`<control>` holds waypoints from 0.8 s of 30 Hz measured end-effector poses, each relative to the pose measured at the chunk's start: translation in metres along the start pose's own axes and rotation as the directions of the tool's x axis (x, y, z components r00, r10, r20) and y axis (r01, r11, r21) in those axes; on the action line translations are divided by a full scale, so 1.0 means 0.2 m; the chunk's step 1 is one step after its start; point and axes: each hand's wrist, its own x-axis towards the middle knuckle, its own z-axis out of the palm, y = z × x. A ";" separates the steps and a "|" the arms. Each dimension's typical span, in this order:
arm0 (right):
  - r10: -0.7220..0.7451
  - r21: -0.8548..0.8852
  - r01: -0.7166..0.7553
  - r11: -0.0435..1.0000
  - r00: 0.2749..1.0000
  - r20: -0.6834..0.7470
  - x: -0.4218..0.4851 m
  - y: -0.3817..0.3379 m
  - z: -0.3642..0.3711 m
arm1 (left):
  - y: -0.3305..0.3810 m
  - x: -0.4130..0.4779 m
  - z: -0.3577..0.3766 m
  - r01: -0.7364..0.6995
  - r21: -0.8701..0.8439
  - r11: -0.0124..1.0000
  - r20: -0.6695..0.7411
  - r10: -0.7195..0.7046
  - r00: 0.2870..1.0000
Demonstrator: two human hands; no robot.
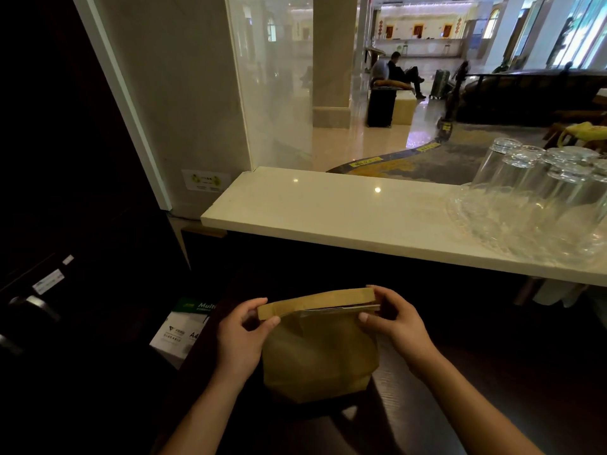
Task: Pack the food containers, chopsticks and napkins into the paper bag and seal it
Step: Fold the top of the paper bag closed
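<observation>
A brown paper bag (320, 353) stands upright on a dark wooden surface, low in the middle of the head view. Its top is folded over into a flat band. My left hand (241, 339) pinches the left end of that fold between thumb and fingers. The right end of the fold is pinched by my right hand (399, 323). A thin pale edge shows under the fold near the right hand. The bag's contents are hidden; no food containers, chopsticks or napkins are in sight.
A white stone counter (328, 211) runs above and behind the bag. Several upturned drinking glasses (538, 178) and a glass dish stand at its right end. A box of A4 paper (184, 330) lies to the left. Beyond a glass pane (272, 80), people sit in a lobby.
</observation>
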 end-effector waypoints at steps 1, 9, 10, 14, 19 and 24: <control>0.002 0.026 -0.002 1.000 1.000 0.006 -0.01 -0.01 0.00 | 0.00 0.00 0.00 -0.005 0.006 1.000 -0.003 0.005 1.000; 0.010 -0.033 -0.013 0.999 0.996 -0.085 0.01 0.01 0.03 | 0.00 0.01 0.00 -0.020 0.023 1.000 0.022 0.019 1.000; 0.006 -0.038 -0.010 0.999 0.995 -0.101 0.01 0.02 0.03 | 0.00 0.01 0.00 -0.027 0.024 0.999 0.027 0.026 0.999; -0.009 -0.109 -0.011 0.994 0.984 -0.176 0.03 0.04 0.03 | 0.02 -0.01 0.00 -0.046 0.029 0.999 0.038 0.045 0.998; -0.002 -0.118 -0.021 0.993 0.981 -0.194 0.06 0.05 0.03 | 0.04 -0.03 -0.01 -0.066 0.035 0.997 0.094 0.063 0.994; -0.002 -0.108 -0.016 0.994 0.986 -0.164 0.07 0.07 0.01 | 0.07 -0.05 0.00 -0.207 0.208 0.956 0.113 0.187 0.976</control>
